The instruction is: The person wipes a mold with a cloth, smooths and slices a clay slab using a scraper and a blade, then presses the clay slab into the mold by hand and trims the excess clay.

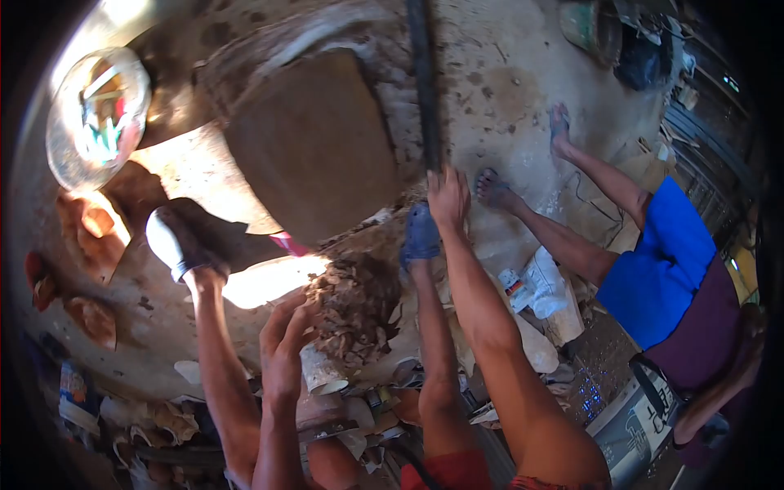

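My right hand [447, 196] is closed round the near end of a long dark bar [425, 90], which runs away from me past the right side of a flat brown slab [314, 147]. Low in the middle, my left hand [286, 327] is open, its fingers loosely stretched beside a heap of brown, crumbly scraps [355, 306]. Whether the fingertips touch the heap I cannot tell. The slab lies on the floor between my two feet and beyond them. A small pinkish-red object [288, 243] sits by its near edge.
On the left stands a round basin [98, 118] with colourful items inside. Curved brown pieces [91, 318] lie below it. Another person in blue shorts [661, 261] is at the right, feet near the bar. A bucket [633, 429] and a white plastic bag [543, 286] are nearby.
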Demonstrator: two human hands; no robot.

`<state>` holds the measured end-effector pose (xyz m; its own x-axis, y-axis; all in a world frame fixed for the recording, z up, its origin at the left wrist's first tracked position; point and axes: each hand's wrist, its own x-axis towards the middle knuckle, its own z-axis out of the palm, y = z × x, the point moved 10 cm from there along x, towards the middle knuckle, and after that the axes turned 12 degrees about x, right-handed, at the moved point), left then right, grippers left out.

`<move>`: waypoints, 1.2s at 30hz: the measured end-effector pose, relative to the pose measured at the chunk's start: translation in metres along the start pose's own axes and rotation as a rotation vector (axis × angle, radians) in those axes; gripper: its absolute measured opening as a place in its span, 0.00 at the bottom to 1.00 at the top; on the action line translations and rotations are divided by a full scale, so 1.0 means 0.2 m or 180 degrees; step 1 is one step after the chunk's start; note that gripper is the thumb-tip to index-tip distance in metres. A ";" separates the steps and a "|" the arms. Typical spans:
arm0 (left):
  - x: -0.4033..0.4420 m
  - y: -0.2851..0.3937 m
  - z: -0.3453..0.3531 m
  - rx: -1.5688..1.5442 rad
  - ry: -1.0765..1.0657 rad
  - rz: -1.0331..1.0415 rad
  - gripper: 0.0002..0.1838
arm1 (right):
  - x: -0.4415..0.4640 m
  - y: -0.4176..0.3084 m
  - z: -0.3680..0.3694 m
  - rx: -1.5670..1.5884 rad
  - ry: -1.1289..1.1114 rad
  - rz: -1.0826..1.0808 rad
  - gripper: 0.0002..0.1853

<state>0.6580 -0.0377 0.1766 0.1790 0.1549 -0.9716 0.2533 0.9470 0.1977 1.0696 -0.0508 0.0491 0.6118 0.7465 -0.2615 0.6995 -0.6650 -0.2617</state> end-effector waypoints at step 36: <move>0.62 1.02 1.58 -0.1224 -0.1099 0.1354 0.06 | -1.17 0.48 -1.14 0.2123 -0.0980 0.1112 0.28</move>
<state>1.0333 0.0863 0.1384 0.4987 0.4986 -0.7090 -0.2522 0.8661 0.4316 1.0784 -0.2842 0.2966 0.5571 0.5181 -0.6490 0.0602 -0.8046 -0.5907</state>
